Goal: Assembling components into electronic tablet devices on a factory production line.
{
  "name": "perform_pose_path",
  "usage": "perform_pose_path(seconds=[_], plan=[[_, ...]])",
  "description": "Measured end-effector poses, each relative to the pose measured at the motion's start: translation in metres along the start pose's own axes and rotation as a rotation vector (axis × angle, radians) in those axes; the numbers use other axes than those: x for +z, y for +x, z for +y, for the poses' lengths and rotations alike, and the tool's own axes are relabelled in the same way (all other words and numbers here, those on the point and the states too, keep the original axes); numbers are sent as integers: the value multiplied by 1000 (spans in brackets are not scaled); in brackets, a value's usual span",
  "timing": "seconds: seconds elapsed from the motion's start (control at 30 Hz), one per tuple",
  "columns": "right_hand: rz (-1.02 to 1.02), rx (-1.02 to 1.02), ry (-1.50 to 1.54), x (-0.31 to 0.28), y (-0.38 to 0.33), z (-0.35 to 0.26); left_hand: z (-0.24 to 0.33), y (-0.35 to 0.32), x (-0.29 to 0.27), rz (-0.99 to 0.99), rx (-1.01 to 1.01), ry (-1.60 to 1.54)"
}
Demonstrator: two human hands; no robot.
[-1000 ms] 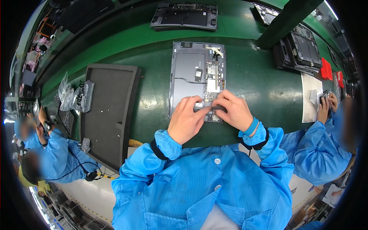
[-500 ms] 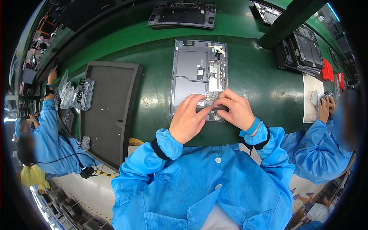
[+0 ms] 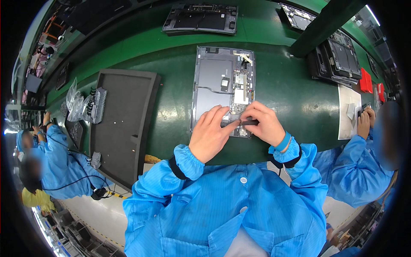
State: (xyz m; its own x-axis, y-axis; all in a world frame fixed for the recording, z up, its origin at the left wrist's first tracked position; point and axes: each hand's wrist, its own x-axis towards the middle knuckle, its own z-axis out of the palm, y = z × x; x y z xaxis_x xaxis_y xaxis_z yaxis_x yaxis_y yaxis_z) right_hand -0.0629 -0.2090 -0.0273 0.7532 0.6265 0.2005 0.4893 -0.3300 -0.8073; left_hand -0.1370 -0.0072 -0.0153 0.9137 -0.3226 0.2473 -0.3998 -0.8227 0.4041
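An opened grey laptop base with its inner boards exposed (image 3: 222,85) is laid lengthwise on the green conveyor belt (image 3: 291,94), its near edge just before the person. The left hand (image 3: 209,135) is rested flat on the near end of the base, fingers extended and slightly spread, the forefinger reaching to a small dark part (image 3: 249,123). That part is pinched by the curled fingers of the right hand (image 3: 265,124). Bare belt is left on both sides; a dark grey foam tray (image 3: 124,124) is set near on the left.
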Motion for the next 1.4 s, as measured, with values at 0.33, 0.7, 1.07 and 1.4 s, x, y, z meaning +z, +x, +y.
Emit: perform_pose_path(seconds=[0.33,0.7,1.07,1.4], plan=[[200,163,29,-9,-12,0,-3,2,1,-10,46,-3],[250,155,27,-6,-28,-4,1,16,0,-26,116,82],[223,285,1,-7,-25,-12,20,-3,10,-59,-13,140],[82,-45,-363,-23,-14,-11,12,-7,7,3,-110,-55]])
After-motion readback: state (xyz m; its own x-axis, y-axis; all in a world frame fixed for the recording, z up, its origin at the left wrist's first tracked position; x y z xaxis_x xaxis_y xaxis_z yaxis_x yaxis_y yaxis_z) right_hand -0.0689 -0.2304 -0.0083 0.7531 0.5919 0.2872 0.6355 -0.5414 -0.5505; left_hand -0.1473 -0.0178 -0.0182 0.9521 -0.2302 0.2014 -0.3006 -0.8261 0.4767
